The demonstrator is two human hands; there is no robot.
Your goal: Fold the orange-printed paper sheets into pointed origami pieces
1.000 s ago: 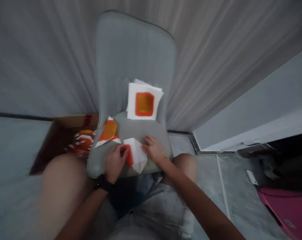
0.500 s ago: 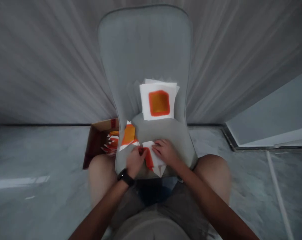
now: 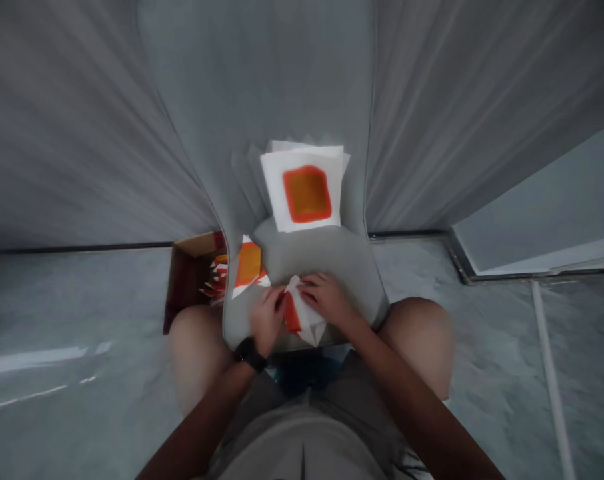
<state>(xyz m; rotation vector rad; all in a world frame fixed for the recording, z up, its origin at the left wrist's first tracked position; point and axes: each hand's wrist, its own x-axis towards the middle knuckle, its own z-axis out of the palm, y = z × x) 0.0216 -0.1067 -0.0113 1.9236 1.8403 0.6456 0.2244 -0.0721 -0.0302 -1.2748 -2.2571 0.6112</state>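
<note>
A partly folded white and orange-red sheet of paper (image 3: 309, 317) lies at the front of the grey chair seat, between my two hands. My left hand (image 3: 268, 317), with a black watch on its wrist, pinches the paper's left edge. From the other side my right hand (image 3: 328, 298) grips the far right part, its fingers bent over the white face. Beside my left hand rests a folded orange and white paper piece (image 3: 249, 267). Farther back, sheets of white paper (image 3: 275, 183) with an orange, red-edged square stand leaning on the backrest.
The grey chair (image 3: 262, 80) stands between my knees, its back near a grey curtain-like wall (image 3: 72, 133). Left of the seat, a cardboard box (image 3: 181, 277) on the floor holds several folded red, orange and white papers (image 3: 218, 280). A pale panel (image 3: 547, 207) is at the right.
The far end of the paper has come up into a narrower, raised fold between my fingers. My view has tilted and shifted slightly; the other papers stay in place on the chair.
</note>
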